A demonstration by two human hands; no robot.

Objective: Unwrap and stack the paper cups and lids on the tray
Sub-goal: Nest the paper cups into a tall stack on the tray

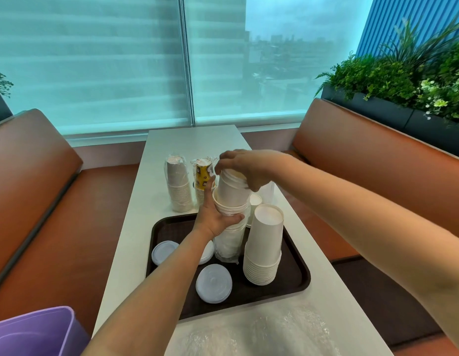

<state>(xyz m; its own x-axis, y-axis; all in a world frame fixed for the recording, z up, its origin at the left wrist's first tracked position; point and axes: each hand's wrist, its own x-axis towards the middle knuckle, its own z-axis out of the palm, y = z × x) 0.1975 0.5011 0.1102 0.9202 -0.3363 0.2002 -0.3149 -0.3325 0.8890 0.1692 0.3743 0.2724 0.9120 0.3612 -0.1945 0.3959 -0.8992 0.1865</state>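
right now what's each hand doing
left hand: gripping the plastic-wrapped white paper cup stack
right hand: gripping the top white paper cups, partly pulled out

Brown booth benches (364, 160), blinded window (94, 60), planter greenery (403, 78).

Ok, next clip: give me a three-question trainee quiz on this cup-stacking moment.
1. True or false: the unwrapped cup stack stands upside down on the tray.
2. Which hand grips the top of the stack being pulled apart: (a) left hand, (b) right hand?
3. Fill in: beyond the tray, two wrapped sleeves stand on the table: a white sleeve and a ____ patterned sleeve.

Key: 1 true; 2 b; 3 yellow.
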